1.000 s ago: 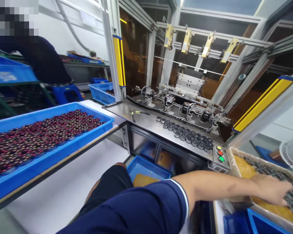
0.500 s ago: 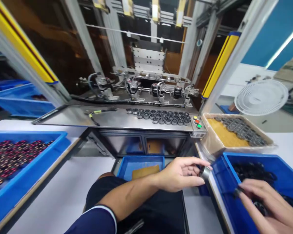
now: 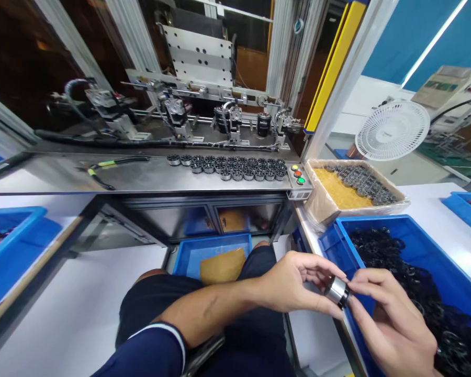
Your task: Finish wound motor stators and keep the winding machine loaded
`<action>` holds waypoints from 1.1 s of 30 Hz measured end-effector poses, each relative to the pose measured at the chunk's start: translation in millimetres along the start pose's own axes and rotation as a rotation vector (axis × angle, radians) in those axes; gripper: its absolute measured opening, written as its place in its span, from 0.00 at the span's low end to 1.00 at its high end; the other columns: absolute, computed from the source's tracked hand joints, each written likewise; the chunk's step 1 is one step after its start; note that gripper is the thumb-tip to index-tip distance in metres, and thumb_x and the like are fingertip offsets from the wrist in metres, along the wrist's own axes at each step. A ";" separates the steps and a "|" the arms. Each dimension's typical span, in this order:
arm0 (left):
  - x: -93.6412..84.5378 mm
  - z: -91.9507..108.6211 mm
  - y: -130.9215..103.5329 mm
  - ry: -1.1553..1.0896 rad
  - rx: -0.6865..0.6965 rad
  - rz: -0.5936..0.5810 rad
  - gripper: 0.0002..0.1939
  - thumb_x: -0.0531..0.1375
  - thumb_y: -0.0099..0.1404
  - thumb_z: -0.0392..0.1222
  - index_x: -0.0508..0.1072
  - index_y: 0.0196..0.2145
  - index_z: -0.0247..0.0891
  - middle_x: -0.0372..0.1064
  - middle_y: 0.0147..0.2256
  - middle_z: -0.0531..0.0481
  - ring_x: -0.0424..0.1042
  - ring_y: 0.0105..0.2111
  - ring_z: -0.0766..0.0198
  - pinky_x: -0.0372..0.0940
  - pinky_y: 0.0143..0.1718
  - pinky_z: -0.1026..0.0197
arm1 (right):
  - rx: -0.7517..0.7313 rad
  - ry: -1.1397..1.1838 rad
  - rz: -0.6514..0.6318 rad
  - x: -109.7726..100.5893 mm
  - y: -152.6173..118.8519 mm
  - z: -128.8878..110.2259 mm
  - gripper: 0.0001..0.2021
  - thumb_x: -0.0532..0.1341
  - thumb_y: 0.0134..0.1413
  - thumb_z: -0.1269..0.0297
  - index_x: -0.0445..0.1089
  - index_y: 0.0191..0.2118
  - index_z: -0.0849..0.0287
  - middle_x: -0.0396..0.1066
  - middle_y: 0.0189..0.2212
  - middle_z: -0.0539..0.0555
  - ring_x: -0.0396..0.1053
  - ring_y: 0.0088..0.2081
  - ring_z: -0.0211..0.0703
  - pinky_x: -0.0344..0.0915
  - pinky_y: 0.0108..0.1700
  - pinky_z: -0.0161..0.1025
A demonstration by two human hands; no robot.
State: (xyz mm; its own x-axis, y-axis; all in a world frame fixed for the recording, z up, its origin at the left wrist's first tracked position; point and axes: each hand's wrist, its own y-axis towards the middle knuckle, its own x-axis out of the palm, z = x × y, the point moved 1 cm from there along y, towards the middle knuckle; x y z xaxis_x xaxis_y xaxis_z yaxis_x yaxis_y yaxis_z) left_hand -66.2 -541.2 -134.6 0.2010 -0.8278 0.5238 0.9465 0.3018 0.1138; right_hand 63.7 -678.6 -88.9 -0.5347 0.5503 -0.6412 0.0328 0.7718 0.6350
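Observation:
A short silvery metal cylinder with a dark end is held between both hands at the lower right. My left hand grips it from the left, thumb below and fingers above. From the right, my right hand has its thumb and fingertips pinched at the dark end, a black part mostly covered by the fingers. Beneath and beyond my right hand lies a blue bin of black ring-like parts.
Rows of metal rings and green-handled pliers lie on the steel ledge, beside a button box. Behind stands a machine. A lined carton of parts and a white fan are at right.
My right hand has moved left from over the blue bin and brought its black part against the metal cylinder. My left hand still holds the cylinder. The view has shifted to the right.

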 end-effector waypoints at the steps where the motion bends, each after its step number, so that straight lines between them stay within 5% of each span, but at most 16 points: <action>1: 0.8 -1.7 1.0 -0.024 -0.012 0.001 0.37 0.80 0.33 0.37 0.78 0.44 0.32 0.77 0.35 0.49 0.76 0.34 0.66 0.71 0.45 0.60 | -0.008 0.004 0.006 -0.9 -0.4 0.3 0.14 0.62 0.57 0.83 0.71 0.46 0.62 0.67 0.40 0.57 0.70 0.42 0.42 0.69 0.40 0.38; 13: -2.5 -2.9 2.9 -0.125 -0.060 0.073 0.36 0.79 0.30 0.29 0.79 0.42 0.32 0.79 0.35 0.49 0.77 0.33 0.68 0.71 0.42 0.63 | -0.248 -0.247 -0.064 -4.3 1.1 7.0 0.15 0.63 0.59 0.81 0.69 0.52 0.70 0.68 0.44 0.61 0.69 0.47 0.43 0.68 0.51 0.39; 25: -5.6 -8.3 -0.6 -0.118 -0.103 0.091 0.39 0.80 0.29 0.33 0.79 0.44 0.34 0.80 0.37 0.47 0.79 0.34 0.64 0.73 0.44 0.59 | -0.286 -0.272 -0.096 -4.4 2.5 3.5 0.16 0.64 0.58 0.81 0.70 0.53 0.71 0.69 0.45 0.62 0.68 0.49 0.47 0.69 0.50 0.43; 30: -1.8 -15.4 -5.4 -0.084 -0.009 0.017 0.34 0.77 0.47 0.38 0.76 0.53 0.34 0.79 0.41 0.45 0.78 0.39 0.65 0.72 0.47 0.62 | -0.275 -0.249 -0.083 -4.1 1.0 6.3 0.19 0.64 0.57 0.83 0.69 0.54 0.71 0.69 0.45 0.63 0.67 0.50 0.47 0.70 0.50 0.44; 33: 3.9 -13.3 -12.1 0.029 0.044 -0.037 0.29 0.67 0.64 0.44 0.70 0.61 0.36 0.77 0.47 0.41 0.77 0.45 0.63 0.69 0.51 0.60 | -0.208 -0.199 -0.061 -3.3 -0.4 10.9 0.19 0.67 0.58 0.75 0.68 0.55 0.69 0.68 0.46 0.63 0.67 0.51 0.47 0.69 0.52 0.43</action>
State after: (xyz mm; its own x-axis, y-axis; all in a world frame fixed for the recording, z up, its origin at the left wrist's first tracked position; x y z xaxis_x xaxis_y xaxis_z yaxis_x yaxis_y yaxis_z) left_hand -73.5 -554.4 -145.1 0.1740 -0.8517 0.4943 0.9416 0.2909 0.1698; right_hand 74.6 -677.2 -91.8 -0.3534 0.5726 -0.7398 -0.1787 0.7349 0.6542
